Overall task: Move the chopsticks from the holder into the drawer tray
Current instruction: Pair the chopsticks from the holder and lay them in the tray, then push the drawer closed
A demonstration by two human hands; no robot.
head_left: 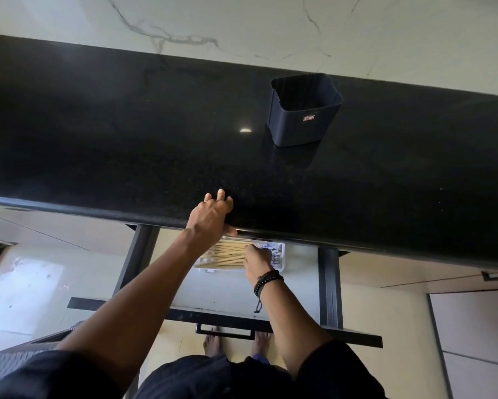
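Observation:
A dark square holder (304,110) stands upright on the black countertop (127,133); nothing shows above its rim. Below the counter edge a drawer (230,295) is pulled out. In it lies a clear tray (281,262) holding several pale wooden chopsticks (227,256). My left hand (210,217) rests on the counter's front edge, fingers spread on top and thumb under the lip. My right hand (258,262), with dark bead bracelets at the wrist, is down in the tray, fingers curled over the chopstick ends; whether it grips them is unclear.
The drawer's black front with its handle (224,331) juts toward me above my bare feet (213,344). Black rails (330,286) flank the drawer. A white marble wall (242,24) backs the counter. Cabinet fronts (472,326) sit at the right.

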